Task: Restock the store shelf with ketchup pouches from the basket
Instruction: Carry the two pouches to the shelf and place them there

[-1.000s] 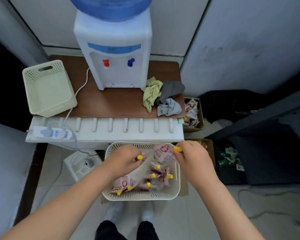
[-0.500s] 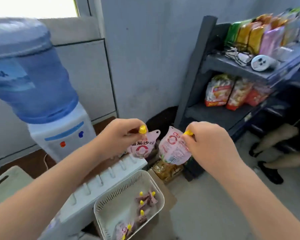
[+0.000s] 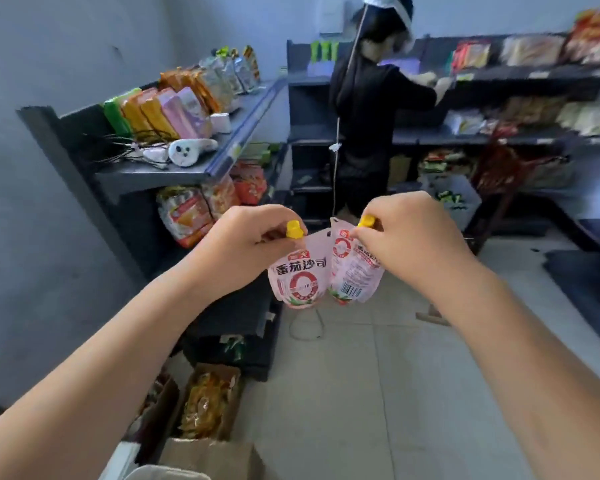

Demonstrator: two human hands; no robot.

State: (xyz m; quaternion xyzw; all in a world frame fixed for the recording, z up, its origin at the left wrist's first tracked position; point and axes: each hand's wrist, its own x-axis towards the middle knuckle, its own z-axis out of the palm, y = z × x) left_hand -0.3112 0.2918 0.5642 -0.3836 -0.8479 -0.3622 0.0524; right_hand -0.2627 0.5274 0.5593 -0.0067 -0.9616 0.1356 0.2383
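Observation:
My left hand [image 3: 238, 245] pinches a pink ketchup pouch [image 3: 300, 277] just below its yellow cap, so the pouch hangs in mid-air with its front label facing me. My right hand [image 3: 404, 233] pinches a second pink pouch [image 3: 355, 271] at its yellow cap; this one hangs turned, barcode side showing. The two pouches touch side by side in front of me. To the left stands the dark store shelf [image 3: 174, 174], packed with snack bags. Only the white rim of the basket [image 3: 163, 474] shows at the bottom edge.
Another person in black [image 3: 368, 109] stands at the far shelving [image 3: 499, 81]. Open cardboard boxes of packets [image 3: 208, 403] sit on the floor by the left shelf. A dark low shelf edge [image 3: 589, 282] runs along the right. Pale tiled floor [image 3: 361, 393] lies ahead.
I have lifted one pouch in each hand out of the basket and turned right, from the water dispenser to the store shelves. The basket has dropped to the bottom edge of view.

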